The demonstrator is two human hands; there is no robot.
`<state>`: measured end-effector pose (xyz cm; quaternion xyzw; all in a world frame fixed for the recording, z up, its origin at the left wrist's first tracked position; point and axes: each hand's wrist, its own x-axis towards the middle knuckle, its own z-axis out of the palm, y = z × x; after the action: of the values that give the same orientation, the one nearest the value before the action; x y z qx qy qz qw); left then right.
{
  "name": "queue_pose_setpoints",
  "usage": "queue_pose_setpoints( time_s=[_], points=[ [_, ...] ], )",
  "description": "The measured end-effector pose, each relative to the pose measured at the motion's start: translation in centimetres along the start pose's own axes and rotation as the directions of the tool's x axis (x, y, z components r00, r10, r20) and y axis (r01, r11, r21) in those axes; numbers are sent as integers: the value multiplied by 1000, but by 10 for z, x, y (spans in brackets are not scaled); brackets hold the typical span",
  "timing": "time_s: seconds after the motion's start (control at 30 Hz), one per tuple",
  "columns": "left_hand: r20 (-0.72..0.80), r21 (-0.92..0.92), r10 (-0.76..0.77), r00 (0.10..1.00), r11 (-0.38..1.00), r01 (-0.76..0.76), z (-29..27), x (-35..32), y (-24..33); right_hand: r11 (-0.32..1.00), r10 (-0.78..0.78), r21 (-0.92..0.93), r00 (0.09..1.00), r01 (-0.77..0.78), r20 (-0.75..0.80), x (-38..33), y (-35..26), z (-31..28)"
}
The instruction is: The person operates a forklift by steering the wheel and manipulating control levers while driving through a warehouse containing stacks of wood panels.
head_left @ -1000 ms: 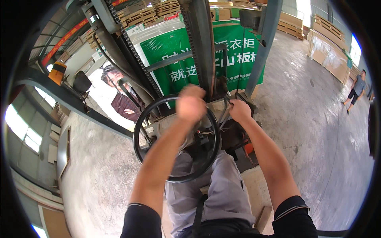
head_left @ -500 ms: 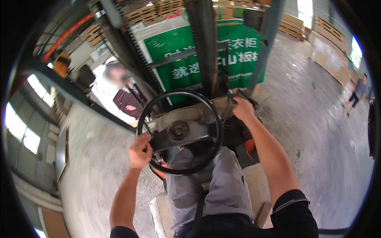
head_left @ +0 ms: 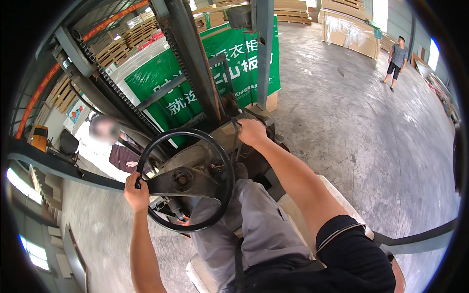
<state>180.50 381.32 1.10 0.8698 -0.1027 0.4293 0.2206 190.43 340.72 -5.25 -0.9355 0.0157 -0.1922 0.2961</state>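
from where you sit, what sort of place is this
Probably a warehouse or factory hall: a chain-fitted lifting mast rises beyond the steering wheel, a brown stack partly wrapped in clear plastic stands farther off, and the wide floor looks like concrete.

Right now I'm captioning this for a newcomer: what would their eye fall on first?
Probably the large green sheet, ahead behind the dark mast. Next, the black steering wheel, left of centre, with the left hand on its left rim and the right hand beyond its upper right. A person stands at upper right.
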Motion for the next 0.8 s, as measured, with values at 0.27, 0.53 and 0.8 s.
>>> queue_pose_setpoints(
  time_s=[0.27, 0.53, 0.8],
  points=[
    [-33, 8, 0, 999, 1000, 0, -3, -11, -41, 1000, 11, 6, 998, -11, -56, -25, -16, 27],
    [-86, -2, 40, 996, 999, -40, -7, -32, -88, 1000, 14, -26, 992, -17, -126, -47, -33, 64],
    [-78, -60, -4, 997, 998, 0, -23, -62, -151, 995, 43, -85, 988, -56, -152, -56, -84, 104]
  ],
)
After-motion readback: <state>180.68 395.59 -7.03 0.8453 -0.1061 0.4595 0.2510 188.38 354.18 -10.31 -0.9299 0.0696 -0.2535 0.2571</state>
